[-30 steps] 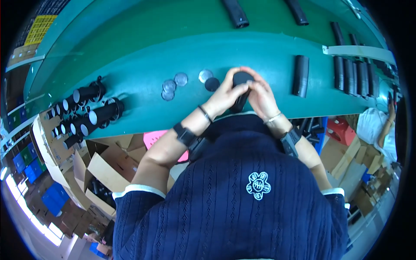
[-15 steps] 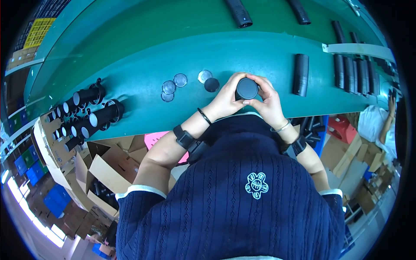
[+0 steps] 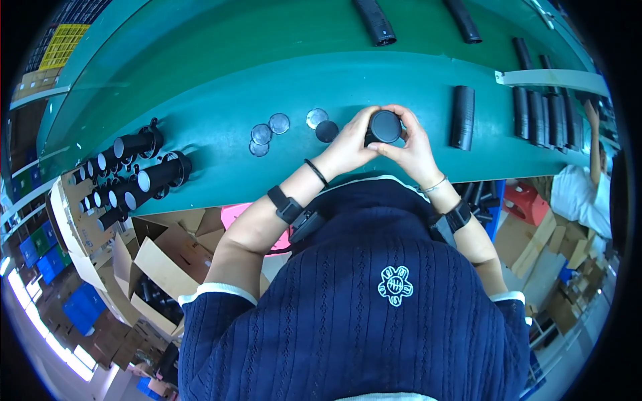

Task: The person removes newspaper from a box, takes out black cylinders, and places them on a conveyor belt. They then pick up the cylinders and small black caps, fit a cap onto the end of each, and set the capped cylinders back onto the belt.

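Navy knit top (image 3: 321, 301), pale flower emblem (image 3: 396, 286), white-edged short sleeves (image 3: 217, 313); black wrist straps (image 3: 287, 208), black bracelet (image 3: 317, 172), silvery bangle (image 3: 435, 186)

And there's a white flower-shaped emblem (image 3: 396, 286) on the navy knit top (image 3: 321, 327); no lettering reads clearly!

Bare left hand (image 3: 353, 139) and bare right hand (image 3: 416, 150) around black round-topped cylinder (image 3: 386, 126) | left: four greyish translucent round discs (image 3: 279, 123), one dark round disc (image 3: 327, 131) | right: long black tube (image 3: 463, 117) on green tabletop (image 3: 217, 144)
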{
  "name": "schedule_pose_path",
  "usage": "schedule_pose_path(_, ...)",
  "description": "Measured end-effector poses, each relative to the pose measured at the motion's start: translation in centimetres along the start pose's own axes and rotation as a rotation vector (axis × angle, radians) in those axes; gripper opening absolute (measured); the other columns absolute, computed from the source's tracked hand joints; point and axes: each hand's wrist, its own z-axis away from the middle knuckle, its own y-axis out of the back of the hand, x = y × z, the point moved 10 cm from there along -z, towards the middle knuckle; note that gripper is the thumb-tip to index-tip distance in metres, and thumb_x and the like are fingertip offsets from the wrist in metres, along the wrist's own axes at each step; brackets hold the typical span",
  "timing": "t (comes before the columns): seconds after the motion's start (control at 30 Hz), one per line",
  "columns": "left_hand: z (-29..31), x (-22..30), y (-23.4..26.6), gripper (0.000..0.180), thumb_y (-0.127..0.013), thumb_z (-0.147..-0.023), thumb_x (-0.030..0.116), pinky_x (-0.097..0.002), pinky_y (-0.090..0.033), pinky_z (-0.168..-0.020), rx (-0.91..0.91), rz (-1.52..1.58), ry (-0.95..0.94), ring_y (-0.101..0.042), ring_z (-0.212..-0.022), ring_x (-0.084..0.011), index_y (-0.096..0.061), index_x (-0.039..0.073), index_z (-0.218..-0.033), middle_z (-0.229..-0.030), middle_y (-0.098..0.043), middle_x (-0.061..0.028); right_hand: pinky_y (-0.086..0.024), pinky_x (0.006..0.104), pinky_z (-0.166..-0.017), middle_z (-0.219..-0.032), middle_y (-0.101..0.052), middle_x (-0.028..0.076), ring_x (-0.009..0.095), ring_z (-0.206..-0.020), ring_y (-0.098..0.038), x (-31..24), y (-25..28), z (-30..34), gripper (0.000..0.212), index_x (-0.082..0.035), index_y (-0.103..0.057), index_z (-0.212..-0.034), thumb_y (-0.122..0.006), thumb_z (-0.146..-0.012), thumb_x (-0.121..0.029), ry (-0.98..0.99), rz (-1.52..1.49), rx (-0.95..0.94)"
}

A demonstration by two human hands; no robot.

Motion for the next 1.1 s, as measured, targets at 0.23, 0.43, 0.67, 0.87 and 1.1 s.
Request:
schedule_pose_path(0.23,-0.6,0.9,1.2,0.054,-0.069,-0.074,0.014,-0.0439,-0.051,-0.084,0.137,-0.099,0.04,-0.06,-0.1,-0.042,-0.046,-0.001,-0.121,-0.109,-0.059,-0.0238,-0.046,0.0345,-0.1,-0.127,-0.051,0.012,0.022,-0.12,-0.051,0.4,0.4,-0.6,0.067,-0.002,-0.049,-0.132,-0.079,-0.072,-0.006,0.061,0.184,-0.011)
schedule_pose_path(0.43,-0.4,1.7,1.3,0.05,-0.069,-0.072,0.014,-0.0437,-0.052,-0.079,0.185,-0.065,-0.001,-0.062,-0.095,-0.0413,-0.051,0.0,-0.116,-0.103,-0.062,-0.0224,-0.046,0.0333,-0.099,-0.125,-0.052,0.013,0.022,-0.116,-0.054,0.3,0.2,-0.2,0.068,-0.002,-0.049,-0.132,-0.079,-0.071,-0.005,0.001,0.037,-0.066)
schedule_pose_path(0.67,-0.7,1.3,1.3,0.054,-0.071,-0.071,0.016,-0.0436,-0.052,-0.081,0.192,-0.12,-0.007,-0.062,-0.097,-0.0407,-0.049,0.0,-0.118,-0.105,-0.061,-0.0219,-0.045,0.0326,-0.099,-0.125,-0.054,0.01,0.019,-0.117,-0.053,-0.6,0.4,-0.5,0.069,-0.001,-0.049,-0.132,-0.08,-0.071,-0.004,0.069,0.367,-0.01)
schedule_pose_path(0.87,-0.3,0.9,0.3,0.068,-0.075,-0.074,0.022,-0.0379,-0.043,-0.096,0.113,-0.137,0.025,-0.052,-0.116,-0.0347,-0.04,0.0,-0.128,-0.117,-0.052,-0.0205,-0.039,0.0296,-0.102,-0.134,-0.051,0.009,0.016,-0.119,-0.051,3.5,0.0,0.5,0.048,-0.001,-0.047,-0.135,-0.062,-0.09,-0.008,-0.212,-0.572,-0.039)
schedule_pose_path(1.1,-0.9,-1.4,-1.4,0.048,-0.057,-0.093,0.022,-0.0317,-0.04,-0.097,-0.007,0.576,0.293,-0.047,-0.114,-0.019,-0.038,0.0,-0.132,-0.119,-0.05,-0.011,-0.034,0.0306,-0.105,-0.132,-0.052,0.008,0.017,-0.121,-0.047,3.5,0.0,-0.5,0.04,-0.002,-0.05,-0.134,-0.051,-0.095,-0.012,-0.244,-0.648,-0.013)
